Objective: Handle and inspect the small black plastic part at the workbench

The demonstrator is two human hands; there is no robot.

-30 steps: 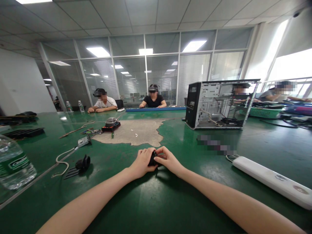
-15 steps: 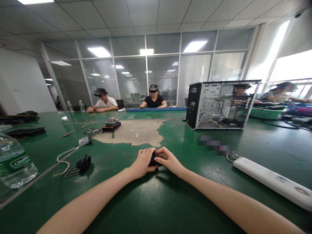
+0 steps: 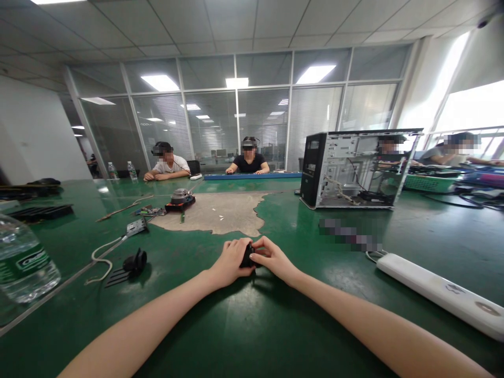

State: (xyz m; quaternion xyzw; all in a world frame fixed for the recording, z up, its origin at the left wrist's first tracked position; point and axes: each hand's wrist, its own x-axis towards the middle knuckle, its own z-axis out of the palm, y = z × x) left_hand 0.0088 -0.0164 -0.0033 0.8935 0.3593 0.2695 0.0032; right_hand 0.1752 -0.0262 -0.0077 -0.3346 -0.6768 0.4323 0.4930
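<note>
**Two bare hands closed about a small black object over a green tabletop**

The small black object (image 3: pixel 247 257) lies between the two hands, partly hidden by the fingers. The left hand (image 3: pixel 232 262) is curved over its left side, fingers bent and the thumb beneath, gripping it. The right hand (image 3: pixel 271 258) pinches its right side between thumb and bent fingers. Whether the object touches the green tabletop (image 3: pixel 252 331) cannot be told. Beyond the hands lies an irregular bare patch (image 3: pixel 224 210), with a black-and-red part (image 3: pixel 180 200) at its left edge. To the left of the hands, a black slotted piece (image 3: pixel 132 265) rests near a pale cable (image 3: pixel 103 260); a clear bottle (image 3: pixel 27 268) stands farther left. To the right lies a white power strip (image 3: pixel 441 294), and behind it stands an open computer case (image 3: pixel 354 170). Two people (image 3: pixel 249 160) sit at the far edge.
</note>
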